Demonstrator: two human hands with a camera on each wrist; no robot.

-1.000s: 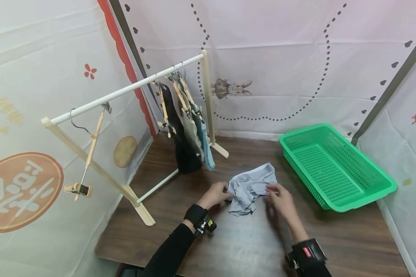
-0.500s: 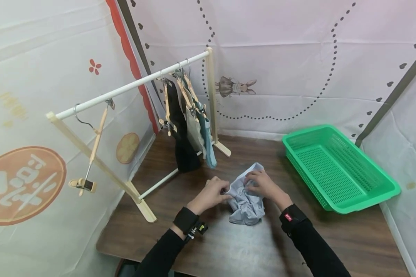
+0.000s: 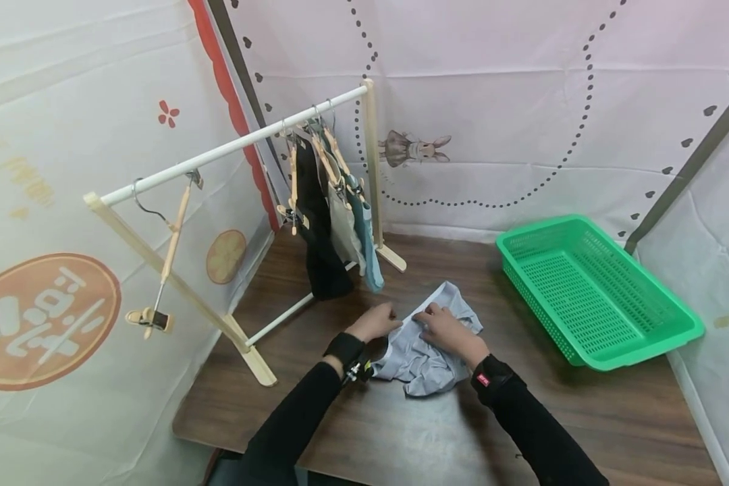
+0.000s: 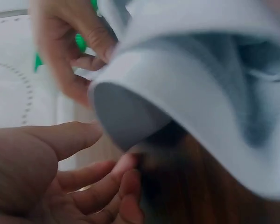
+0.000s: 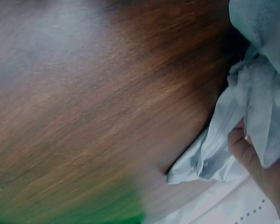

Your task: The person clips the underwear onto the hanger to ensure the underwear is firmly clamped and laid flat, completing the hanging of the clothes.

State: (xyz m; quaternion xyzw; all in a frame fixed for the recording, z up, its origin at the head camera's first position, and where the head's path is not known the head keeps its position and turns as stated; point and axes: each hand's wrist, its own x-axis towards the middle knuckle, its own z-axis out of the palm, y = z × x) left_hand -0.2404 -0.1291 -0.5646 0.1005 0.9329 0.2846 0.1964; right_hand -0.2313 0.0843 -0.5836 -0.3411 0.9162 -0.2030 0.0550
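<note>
A small pale blue-grey garment (image 3: pixel 425 361), which looks like a pair of shorts, lies crumpled on the table in the head view. Its wide waistband (image 4: pixel 144 70) bulges into a loop in the left wrist view. My left hand (image 3: pixel 374 322) is at the left end of that band; its thumb and fingers (image 4: pixel 91 179) are spread apart close by the band's edge. My right hand (image 3: pixel 449 332) pinches the band further along, with thumb and fingertips on the cloth. In the right wrist view, folds of cloth partly cover the right hand (image 5: pixel 252 154).
On the left stands a white-railed clothes rack (image 3: pixel 231 148). Black trousers (image 3: pixel 318 236) and other small garments hang toward its far end, and a bare clip hanger (image 3: pixel 173 250) hangs nearer. A green basket (image 3: pixel 644 297) sits at the right, before patterned cloth walls.
The right hand has moved from the garment's right side onto its band. The garment has turned and spread out toward the near left. The left hand's fingers have come off the cloth.
</note>
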